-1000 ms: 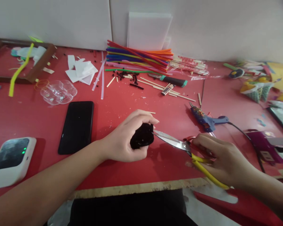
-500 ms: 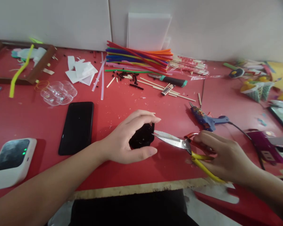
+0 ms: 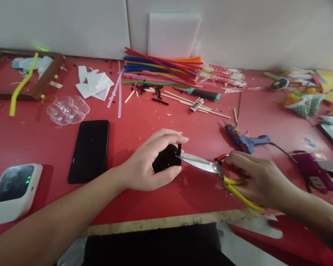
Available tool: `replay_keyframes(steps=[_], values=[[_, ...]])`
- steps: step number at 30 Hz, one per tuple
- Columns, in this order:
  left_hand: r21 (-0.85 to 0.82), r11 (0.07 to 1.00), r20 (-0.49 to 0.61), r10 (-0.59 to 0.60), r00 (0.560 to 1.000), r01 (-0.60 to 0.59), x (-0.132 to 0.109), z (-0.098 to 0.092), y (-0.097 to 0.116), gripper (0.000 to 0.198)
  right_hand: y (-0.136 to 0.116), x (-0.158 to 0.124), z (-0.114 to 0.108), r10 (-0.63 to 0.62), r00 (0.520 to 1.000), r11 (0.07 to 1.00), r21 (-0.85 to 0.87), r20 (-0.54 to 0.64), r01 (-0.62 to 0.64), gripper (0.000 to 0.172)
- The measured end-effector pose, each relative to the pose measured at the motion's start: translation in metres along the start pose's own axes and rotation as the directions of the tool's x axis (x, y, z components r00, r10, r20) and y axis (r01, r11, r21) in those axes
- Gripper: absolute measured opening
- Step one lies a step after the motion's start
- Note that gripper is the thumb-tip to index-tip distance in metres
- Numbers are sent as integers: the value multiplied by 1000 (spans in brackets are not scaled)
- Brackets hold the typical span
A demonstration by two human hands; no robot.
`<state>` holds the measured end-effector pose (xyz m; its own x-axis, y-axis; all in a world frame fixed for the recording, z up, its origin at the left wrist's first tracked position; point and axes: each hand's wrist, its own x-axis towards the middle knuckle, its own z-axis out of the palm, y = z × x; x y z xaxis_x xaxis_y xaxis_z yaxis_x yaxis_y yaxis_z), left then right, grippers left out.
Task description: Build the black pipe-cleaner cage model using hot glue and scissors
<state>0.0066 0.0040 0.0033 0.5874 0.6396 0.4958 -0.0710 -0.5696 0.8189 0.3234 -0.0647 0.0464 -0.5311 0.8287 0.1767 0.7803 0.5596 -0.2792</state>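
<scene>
Near the table's front edge my left hand (image 3: 152, 162) curls around a dark fuzzy black piece (image 3: 166, 159), with thumb and fingers on either side of it. A short black stub stands up from the piece, just under my fingertips. My right hand (image 3: 261, 179) grips scissors (image 3: 202, 164) by their red and yellow handles. The blades point left, nearly closed, and their tips meet the black piece at the base of the stub. Whether the stub lies between the blades, I cannot tell.
A black phone (image 3: 90, 151) and a white device (image 3: 15, 192) lie to the left. Behind are coloured pipe cleaners (image 3: 162, 68), a knife with a black-green handle (image 3: 205, 94) and wooden sticks. A corded blue glue gun (image 3: 245, 138) rests beyond my right hand.
The scissors have come slightly left and their blades have closed further at the black piece. My left thumb has drawn in a little toward it.
</scene>
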Motion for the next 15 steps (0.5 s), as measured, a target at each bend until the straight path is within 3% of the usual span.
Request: replay_keyframes(steps=[8,15], values=[[3,1000,6,-20,1000,20,2,0,2,57,2,4,-1,-44,999,998,-47,12,44,30],[-4,1000,6,-17,1000,17,1,0,2,60,8,1,8,33,981,993,-120,192,-10,19]])
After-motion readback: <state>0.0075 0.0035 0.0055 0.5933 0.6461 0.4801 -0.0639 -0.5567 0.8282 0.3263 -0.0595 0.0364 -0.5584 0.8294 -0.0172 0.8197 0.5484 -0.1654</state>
